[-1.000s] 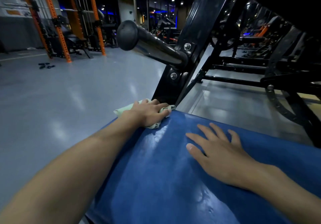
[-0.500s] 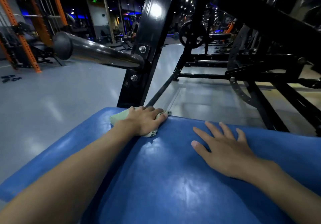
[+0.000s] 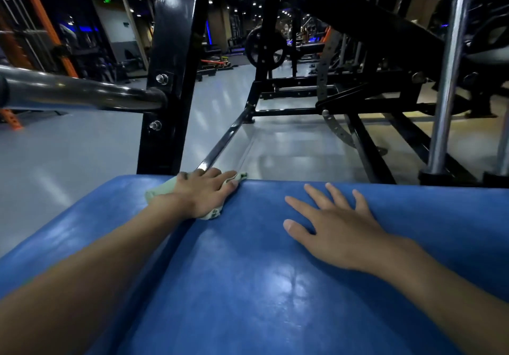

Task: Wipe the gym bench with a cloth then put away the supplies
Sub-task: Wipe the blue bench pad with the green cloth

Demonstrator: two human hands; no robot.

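Note:
The blue padded gym bench [image 3: 248,272] fills the lower half of the view, its surface shiny. My left hand [image 3: 205,192] lies on a pale green cloth [image 3: 159,192] at the bench's far edge, fingers bent over the cloth and pressing it onto the pad. The cloth sticks out to the left of the wrist and beyond the fingertips. To the right, my right hand [image 3: 333,225] rests flat on the pad with its fingers spread and holds nothing.
A black steel upright [image 3: 170,79] stands just beyond the bench's far edge, with a chrome bar [image 3: 82,93] jutting left from it. A black machine frame [image 3: 358,101] and a chrome post [image 3: 446,79] stand at right. Grey gym floor [image 3: 68,156] lies beyond.
My left hand has slid the cloth rightward along the bench's far edge, past the black upright. My right hand stays flat on the pad. The view has swung right.

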